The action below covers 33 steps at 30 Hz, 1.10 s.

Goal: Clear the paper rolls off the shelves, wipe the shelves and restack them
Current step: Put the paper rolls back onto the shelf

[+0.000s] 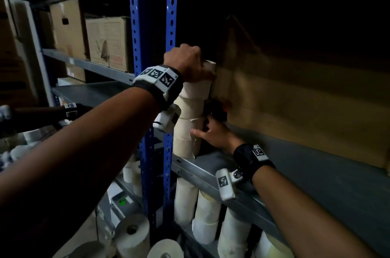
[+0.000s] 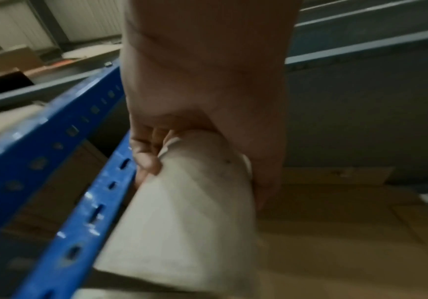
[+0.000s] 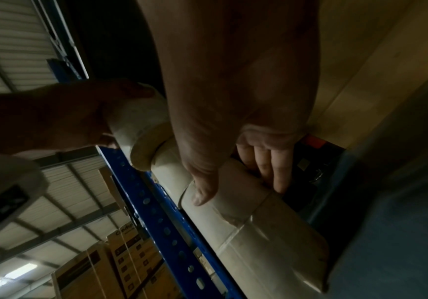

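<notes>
A tall stack of cream paper rolls (image 1: 191, 114) stands on the grey shelf (image 1: 329, 175), just right of the blue upright (image 1: 171, 25). My left hand (image 1: 190, 63) grips the top roll (image 2: 195, 202) from above, fingers curled over its end. My right hand (image 1: 213, 133) wraps a lower roll (image 3: 233, 194) of the same stack, thumb in front and fingers behind. The stack leans slightly, with the top roll (image 3: 141, 123) tilted off the ones below it.
A large brown cardboard sheet (image 1: 295, 97) leans at the back of the shelf, right of the stack. More white rolls (image 1: 206, 215) stand on the shelf below and on the floor (image 1: 133, 230). Cardboard boxes (image 1: 107, 40) fill the left bay.
</notes>
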{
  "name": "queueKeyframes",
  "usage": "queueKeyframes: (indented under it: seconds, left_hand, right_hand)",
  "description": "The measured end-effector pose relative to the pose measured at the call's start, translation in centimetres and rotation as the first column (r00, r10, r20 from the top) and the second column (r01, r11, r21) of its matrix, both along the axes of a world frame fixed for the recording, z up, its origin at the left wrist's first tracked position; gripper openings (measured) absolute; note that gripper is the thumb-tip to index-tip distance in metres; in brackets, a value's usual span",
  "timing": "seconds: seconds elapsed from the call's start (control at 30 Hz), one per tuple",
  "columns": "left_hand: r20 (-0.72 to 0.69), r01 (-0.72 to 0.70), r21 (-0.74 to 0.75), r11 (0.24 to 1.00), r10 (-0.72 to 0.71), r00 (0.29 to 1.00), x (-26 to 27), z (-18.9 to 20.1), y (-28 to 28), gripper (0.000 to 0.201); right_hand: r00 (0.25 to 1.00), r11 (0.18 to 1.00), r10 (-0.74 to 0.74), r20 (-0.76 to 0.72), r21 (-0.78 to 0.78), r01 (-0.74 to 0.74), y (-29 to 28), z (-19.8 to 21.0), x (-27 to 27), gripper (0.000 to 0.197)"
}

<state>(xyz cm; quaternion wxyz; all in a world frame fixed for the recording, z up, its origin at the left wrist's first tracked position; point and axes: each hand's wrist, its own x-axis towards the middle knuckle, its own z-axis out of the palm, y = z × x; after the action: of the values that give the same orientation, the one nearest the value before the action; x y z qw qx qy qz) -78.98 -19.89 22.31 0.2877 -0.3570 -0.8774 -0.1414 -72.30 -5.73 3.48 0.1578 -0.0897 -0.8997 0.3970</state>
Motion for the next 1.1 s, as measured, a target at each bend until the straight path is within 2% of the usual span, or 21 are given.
queueKeyframes:
  seconds: [0.13,0.27,0.33,0.4,0.5,0.6,0.67,0.73,0.83,0.93,1.1]
  left_hand:
    - [-0.097,-0.029,-0.037,0.999,0.025,0.995,-0.5,-0.3,0.8,0.08]
    - [-0.197,-0.105,-0.117,0.988,0.081,0.977,0.3,-0.1,0.9,0.065]
    - [-0.212,-0.102,-0.127,0.987,0.073,0.975,0.7,-0.1,0.5,0.06]
    - [-0.19,-0.054,-0.1,0.994,0.034,0.981,0.5,-0.8,-0.1,0.056]
    - [-0.151,0.051,0.018,0.999,-0.048,0.987,0.0,-3.3,-1.4,0.069]
    - [-0.168,0.102,0.132,0.986,-0.079,0.983,-0.4,-6.3,-2.5,0.089]
    - [-0.179,0.128,0.146,0.981,-0.101,0.979,-1.0,-7.0,-2.5,0.096]
    - [-0.186,0.139,0.129,0.982,-0.114,0.976,-1.5,-6.6,-2.4,0.094]
    - [-0.2,0.145,0.097,0.985,-0.123,0.972,-2.3,-5.9,-2.4,0.091]
    - [-0.216,0.17,0.093,0.981,-0.147,0.965,-2.9,-6.0,-2.8,0.088]
    - [-0.229,0.182,0.059,0.982,-0.164,0.96,-3.3,-5.3,-3.2,0.085]
  right_hand:
    - [0.999,0.999,-0.03,-0.041,0.034,0.031,0.1,-0.4,-0.7,0.08]
    - [0.998,0.996,-0.067,-0.021,0.053,0.068,0.1,-0.2,-0.7,0.076]
    - [0.998,0.998,-0.066,-0.018,0.013,0.067,0.0,0.3,-0.8,0.081]
    - [0.996,0.997,-0.079,-0.037,-0.022,0.078,-0.1,1.0,-1.2,0.095]
    - [0.988,0.989,-0.146,-0.06,-0.028,0.144,-0.3,2.0,-1.6,0.103]
    - [0.974,0.987,-0.16,-0.161,0.007,0.163,-0.8,2.6,-2.0,0.105]
    - [0.97,0.976,-0.2,-0.135,0.06,0.21,-1.9,3.0,-2.6,0.12]
    - [0.966,0.964,-0.248,-0.077,0.077,0.254,-3.0,3.6,-3.5,0.132]
    - [0.953,0.954,-0.293,-0.077,0.042,0.297,-3.5,4.0,-4.3,0.123]
    - [0.942,0.94,-0.321,-0.098,0.088,0.33,-3.4,4.2,-4.3,0.114]
    - [0.942,0.931,-0.324,-0.086,0.146,0.333,-2.9,4.2,-4.2,0.109]
